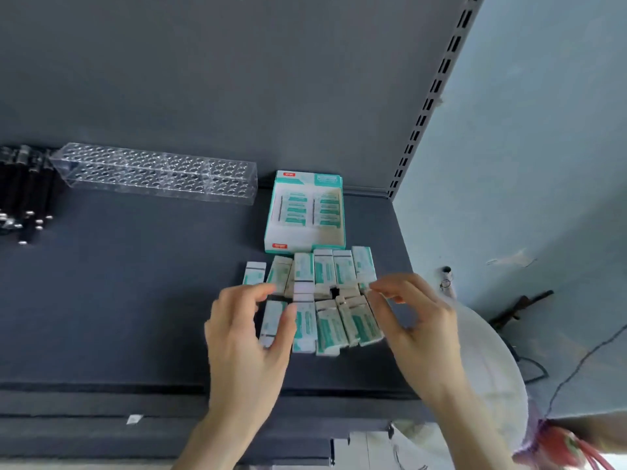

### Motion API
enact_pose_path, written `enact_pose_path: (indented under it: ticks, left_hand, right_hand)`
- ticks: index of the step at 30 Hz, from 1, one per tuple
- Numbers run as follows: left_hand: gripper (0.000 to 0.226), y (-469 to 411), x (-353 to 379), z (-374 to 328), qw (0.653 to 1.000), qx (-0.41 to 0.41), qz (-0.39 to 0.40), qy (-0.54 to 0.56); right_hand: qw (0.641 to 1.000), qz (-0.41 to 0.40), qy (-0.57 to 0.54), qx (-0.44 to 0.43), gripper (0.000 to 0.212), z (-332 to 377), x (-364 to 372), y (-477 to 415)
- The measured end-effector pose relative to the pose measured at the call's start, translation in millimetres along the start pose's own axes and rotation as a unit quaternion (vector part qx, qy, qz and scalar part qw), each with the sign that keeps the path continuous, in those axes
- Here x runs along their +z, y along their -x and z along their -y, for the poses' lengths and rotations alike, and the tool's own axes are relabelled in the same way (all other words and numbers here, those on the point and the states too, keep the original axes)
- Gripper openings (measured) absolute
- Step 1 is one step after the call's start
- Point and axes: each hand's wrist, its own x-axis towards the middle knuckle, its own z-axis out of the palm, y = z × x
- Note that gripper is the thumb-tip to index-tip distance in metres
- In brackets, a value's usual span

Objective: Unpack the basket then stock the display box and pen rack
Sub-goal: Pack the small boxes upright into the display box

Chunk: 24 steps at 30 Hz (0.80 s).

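We look down on a dark grey metal shelf (pixel 135 300). Against its back panel on the left lies a clear acrylic pen rack (pixel 152 174) pierced with rows of round holes, and just beside its left end stands a cluster of black pens (pixel 23 195).

To the right of the rack sits the open white-and-teal cardboard display box (pixel 269 218), with a few flat packs (pixel 293 210) lying in two columns on its floor. Directly in front of it, small white-and-teal cardboard packs (pixel 324 269) lie on the shelf in two rough rows, packed close together.

Our left hand (pixel 244 340) hovers at the left end of the near row, its fingers (pixel 237 296) loosely curved and the thumb held apart. We cannot tell whether it touches the leftmost pack.

Our right hand (pixel 420 330) hangs at the right end of the rows, its fingers (pixel 390 283) bent, the gap to the thumb narrow, and nothing visibly gripped between them.

A white rounded object (pixel 492 351) shows beyond the shelf's right edge, partly hidden behind the right forearm.
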Motion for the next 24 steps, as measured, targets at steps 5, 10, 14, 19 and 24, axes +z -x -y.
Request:
enact_pose_path:
  ticks: [5,10,14,19,24]
  left_hand:
    - [0.037,31,3,1,0.989,-0.051,-0.011,-0.135]
    - [0.032,25,7,-1,0.979,-0.09,-0.004,-0.184]
    - [0.023,27,9,-1,0.979,-0.084,-0.018,-0.184]
    - [0.016,27,5,-2,0.989,-0.088,-0.032,-0.118]
    - [0.018,29,-3,-3,0.994,-0.096,-0.056,0.0]
  right_hand:
    - [0.997,0.003,0.031,0.073,0.027,-7,0,35]
    - [0.991,0.011,0.064,0.118,0.04,-8,2,37]
    - [0.991,-0.009,0.051,0.127,0.023,-11,2,34]
    - [0.99,-0.022,-0.02,0.141,0.015,-9,-1,33]
    - [0.976,-0.03,-0.147,0.159,0.039,-3,-7,32]
